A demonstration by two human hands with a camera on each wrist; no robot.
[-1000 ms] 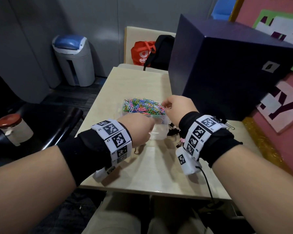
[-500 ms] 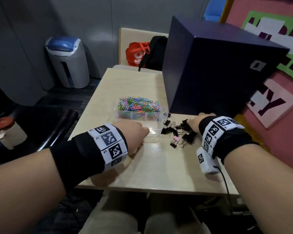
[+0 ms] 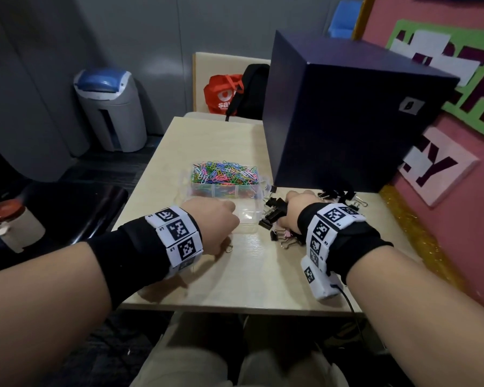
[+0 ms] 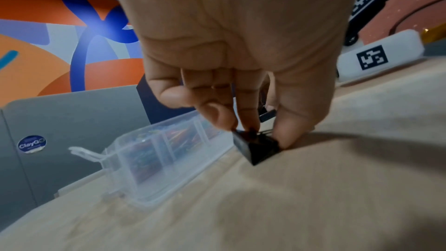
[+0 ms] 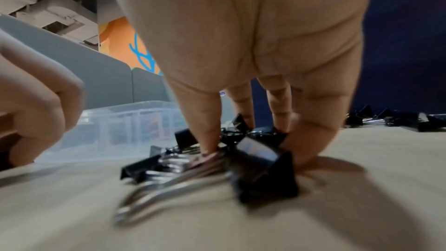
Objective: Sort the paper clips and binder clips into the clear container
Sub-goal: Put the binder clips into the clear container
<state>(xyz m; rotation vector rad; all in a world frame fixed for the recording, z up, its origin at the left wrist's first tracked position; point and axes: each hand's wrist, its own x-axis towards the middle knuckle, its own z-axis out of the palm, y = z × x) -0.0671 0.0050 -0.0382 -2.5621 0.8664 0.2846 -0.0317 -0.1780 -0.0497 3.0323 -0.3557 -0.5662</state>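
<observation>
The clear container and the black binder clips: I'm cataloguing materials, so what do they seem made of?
Clear container: likely glossy plastic; see-through walls show the paper clips inside.
Black binder clips: probably painted sheet metal, with shiny bare wire handles reflecting light.

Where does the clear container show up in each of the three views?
Head: clear container at table centre, between both wrists.
Left wrist: clear container lower left, left of the held black binder clip.
Right wrist: clear container middle left, behind the binder clip pile.
Shared landmark: dark blue box.
</observation>
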